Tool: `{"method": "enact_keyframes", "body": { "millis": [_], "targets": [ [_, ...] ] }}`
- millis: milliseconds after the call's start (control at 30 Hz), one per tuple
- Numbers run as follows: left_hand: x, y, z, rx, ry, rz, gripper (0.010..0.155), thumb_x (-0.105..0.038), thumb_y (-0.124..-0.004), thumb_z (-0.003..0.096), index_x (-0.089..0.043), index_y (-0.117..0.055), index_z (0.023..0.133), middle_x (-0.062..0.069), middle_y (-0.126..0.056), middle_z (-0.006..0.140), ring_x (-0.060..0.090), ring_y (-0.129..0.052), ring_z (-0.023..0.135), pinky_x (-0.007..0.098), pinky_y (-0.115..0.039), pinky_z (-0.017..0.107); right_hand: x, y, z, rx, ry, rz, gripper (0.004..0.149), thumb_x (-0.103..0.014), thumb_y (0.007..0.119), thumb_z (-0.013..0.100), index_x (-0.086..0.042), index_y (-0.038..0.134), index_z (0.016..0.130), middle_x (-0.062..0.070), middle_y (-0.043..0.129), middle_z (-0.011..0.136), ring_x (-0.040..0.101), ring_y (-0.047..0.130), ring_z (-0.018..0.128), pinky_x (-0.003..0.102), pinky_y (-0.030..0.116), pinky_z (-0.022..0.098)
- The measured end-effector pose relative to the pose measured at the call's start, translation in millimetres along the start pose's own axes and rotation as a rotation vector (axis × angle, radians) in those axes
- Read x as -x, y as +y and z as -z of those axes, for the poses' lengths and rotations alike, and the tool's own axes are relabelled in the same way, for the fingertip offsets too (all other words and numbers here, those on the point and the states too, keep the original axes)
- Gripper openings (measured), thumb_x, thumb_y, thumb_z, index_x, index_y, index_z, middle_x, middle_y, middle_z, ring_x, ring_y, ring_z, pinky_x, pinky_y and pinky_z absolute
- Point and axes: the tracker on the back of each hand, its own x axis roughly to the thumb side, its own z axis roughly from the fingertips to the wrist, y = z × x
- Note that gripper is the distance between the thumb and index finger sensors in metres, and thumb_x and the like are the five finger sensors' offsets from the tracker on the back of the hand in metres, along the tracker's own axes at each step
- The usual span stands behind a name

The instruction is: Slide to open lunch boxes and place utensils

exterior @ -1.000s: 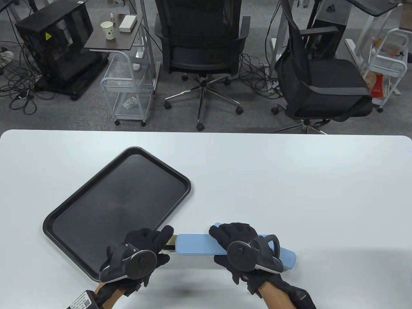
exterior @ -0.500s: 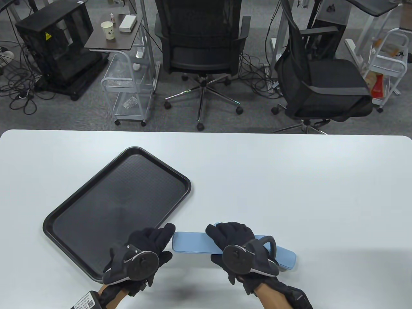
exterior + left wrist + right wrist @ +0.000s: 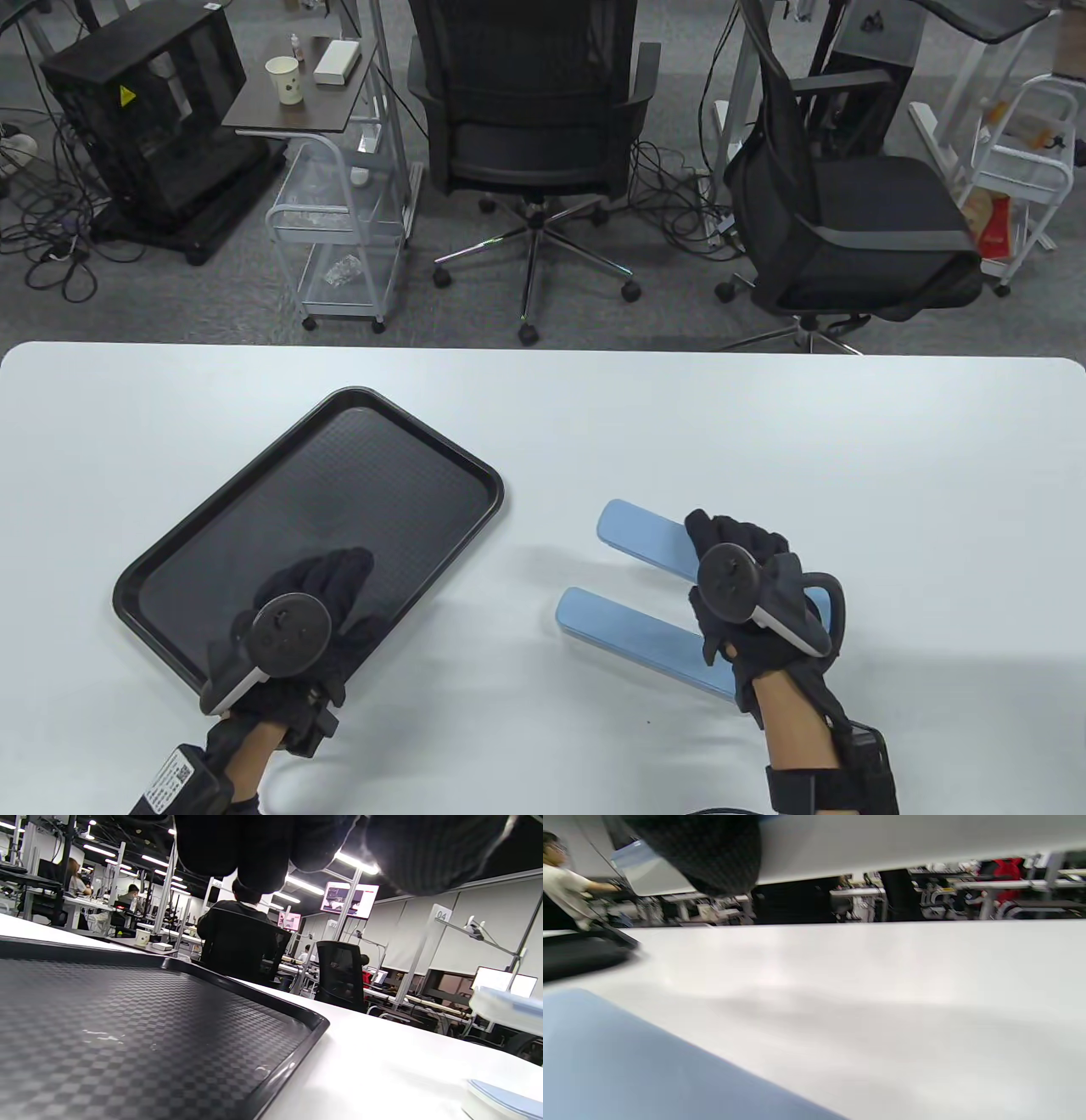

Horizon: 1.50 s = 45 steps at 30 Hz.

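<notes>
Two long pale-blue plastic lunch-box pieces (image 3: pixel 632 628) are seen right of centre; the upper (image 3: pixel 640 533) is gripped by the right hand (image 3: pixel 747 594), likely to be set aside. The left hand (image 3: pixel 293 628) is spread over the black tray (image 3: pixel 407 433), holding nothing.

Left hand (image 3: pixel 297 628) lies flat, fingers extended; right hand (image 3: pixel 747 594) curls, wrist raised.

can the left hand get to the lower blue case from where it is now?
Probably yes. The left hand sits over the black tray, and only bare white table lies between it and the near blue case. The right hand covers that case's right end only; its left end is free.
</notes>
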Motion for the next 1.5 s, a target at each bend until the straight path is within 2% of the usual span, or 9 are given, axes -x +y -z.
{"method": "enact_keyframes", "body": {
  "millis": [233,367,667,933,1067,1200,1300,1433,1500],
  "targets": [
    [6.0,-1.3,1.8,0.048,0.037,0.01,0.078,-0.059,-0.073,0.0362,-0.028,-0.05,0.104,0.004,-0.059,0.11,0.033,-0.057,0.1,0.057,-0.039,0.072,42.6,19.3,17.6,-0.119,0.111,-0.093,0.08,-0.033,0.081,0.048,-0.03,0.026,0.107,0.009,0.035,0.112,0.041,0.045,0.106,0.059,0.035,0.075],
    [6.6,-1.1,1.9,0.05,0.044,0.007,0.078,-0.059,-0.073,0.0365,-0.028,-0.05,0.104,0.004,-0.058,0.11,0.033,-0.056,0.1,0.057,-0.038,0.072,61.3,31.1,20.1,-0.164,0.159,-0.042,0.081,-0.032,0.082,0.048,-0.029,0.026,0.107,0.011,0.035,0.111,0.042,0.049,0.105,0.059,0.038,0.074],
    [4.5,-4.5,2.9,0.071,0.039,0.021,0.078,-0.059,-0.073,0.0364,-0.028,-0.05,0.104,0.004,-0.054,0.112,0.034,-0.053,0.102,0.057,-0.037,0.073,70.7,50.7,20.2,-0.22,0.164,-0.012,0.08,-0.034,0.083,0.048,-0.032,0.028,0.106,0.01,0.037,0.111,0.041,0.052,0.104,0.058,0.042,0.074],
    [4.2,-4.4,3.1,0.085,0.043,0.024,0.078,-0.059,-0.073,0.0362,-0.028,-0.049,0.104,0.004,-0.053,0.112,0.034,-0.052,0.102,0.057,-0.037,0.073,71.6,55.6,18.8,-0.208,0.152,-0.007,0.081,-0.037,0.085,0.047,-0.032,0.029,0.106,0.01,0.038,0.111,0.041,0.056,0.103,0.058,0.046,0.074],
    [4.9,-4.1,3.7,0.094,0.04,0.017,0.078,-0.059,-0.073,0.0363,-0.029,-0.049,0.104,0.003,-0.051,0.113,0.034,-0.049,0.103,0.058,-0.034,0.074,70.6,36.4,10.3,-0.13,0.143,0.058,0.083,-0.046,0.082,0.046,-0.032,0.026,0.107,0.01,0.028,0.113,0.043,0.044,0.107,0.061,0.042,0.075],
    [2.9,-3.9,4.0,0.098,0.021,0.008,0.078,-0.059,-0.073,0.0367,-0.031,-0.048,0.105,0.001,-0.046,0.114,0.034,-0.044,0.106,0.059,-0.031,0.075,55.2,10.1,-4.3,-0.007,0.105,0.06,0.082,-0.051,0.079,0.047,-0.034,0.028,0.107,0.011,0.023,0.115,0.042,0.034,0.109,0.06,0.037,0.075],
    [0.6,-8.9,4.6,0.144,0.013,0.022,0.08,-0.059,-0.072,0.0367,-0.031,-0.043,0.105,0.0,-0.04,0.115,0.035,-0.039,0.106,0.06,-0.03,0.075,33.0,-15.3,-22.1,0.111,0.039,0.053,0.079,-0.054,0.077,0.047,-0.033,0.031,0.108,0.012,0.024,0.115,0.043,0.034,0.109,0.059,0.037,0.076],
    [-2.7,-11.7,5.0,0.152,0.004,0.038,0.081,-0.06,-0.072,0.0367,-0.031,-0.041,0.106,0.0,-0.035,0.116,0.035,-0.035,0.107,0.06,-0.027,0.075,2.1,-40.1,-47.0,0.245,-0.069,0.154,0.079,-0.057,0.076,0.048,-0.032,0.034,0.109,0.013,0.025,0.116,0.044,0.034,0.11,0.06,0.037,0.076],
    [-4.8,-11.3,4.3,0.145,-0.002,0.046,0.081,-0.06,-0.072,0.0368,-0.031,-0.04,0.106,0.0,-0.034,0.116,0.035,-0.034,0.107,0.06,-0.027,0.075,-17.7,-50.0,-58.5,0.261,-0.12,0.14,0.08,-0.058,0.075,0.048,-0.032,0.033,0.11,0.013,0.023,0.116,0.044,0.033,0.11,0.06,0.036,0.076]
  ]
}}
